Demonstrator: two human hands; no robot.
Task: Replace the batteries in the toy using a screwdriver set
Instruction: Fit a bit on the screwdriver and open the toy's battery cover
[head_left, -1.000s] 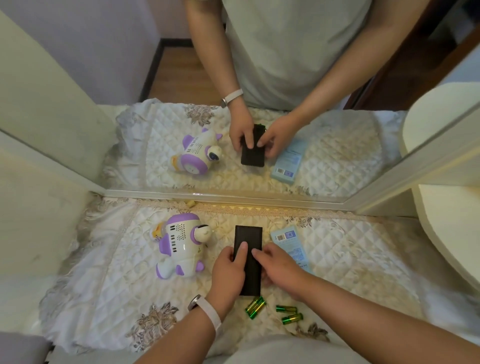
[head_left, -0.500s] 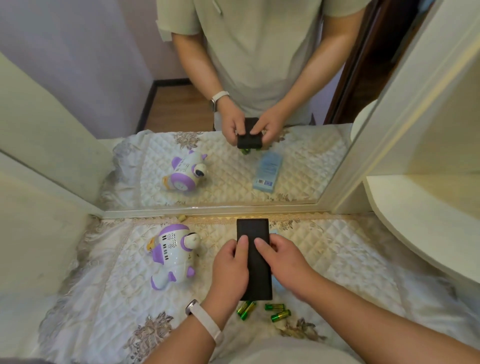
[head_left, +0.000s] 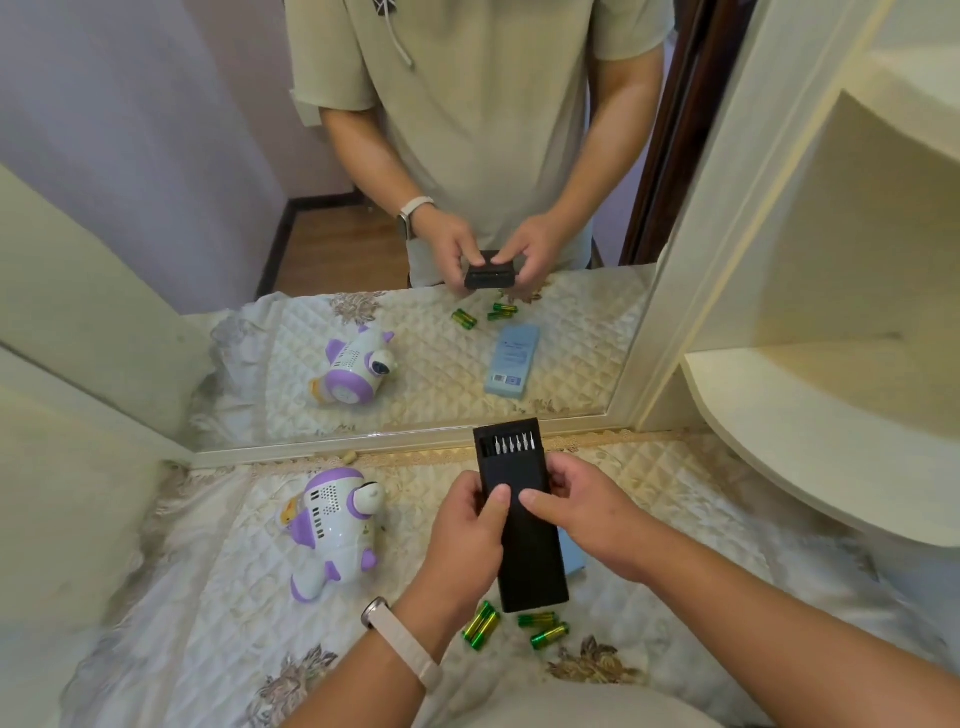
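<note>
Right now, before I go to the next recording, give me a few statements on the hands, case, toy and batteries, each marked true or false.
1. The left hand and right hand both hold the black case. True.
2. The case is fully closed. False: its far end is slid open, showing bits.
3. The toy lies on the cloth, left of the case, untouched. True.
4. Four green batteries lie loose by the case's near end. True.
5. A screwdriver is in the toy. False: no tool touches it.
</note>
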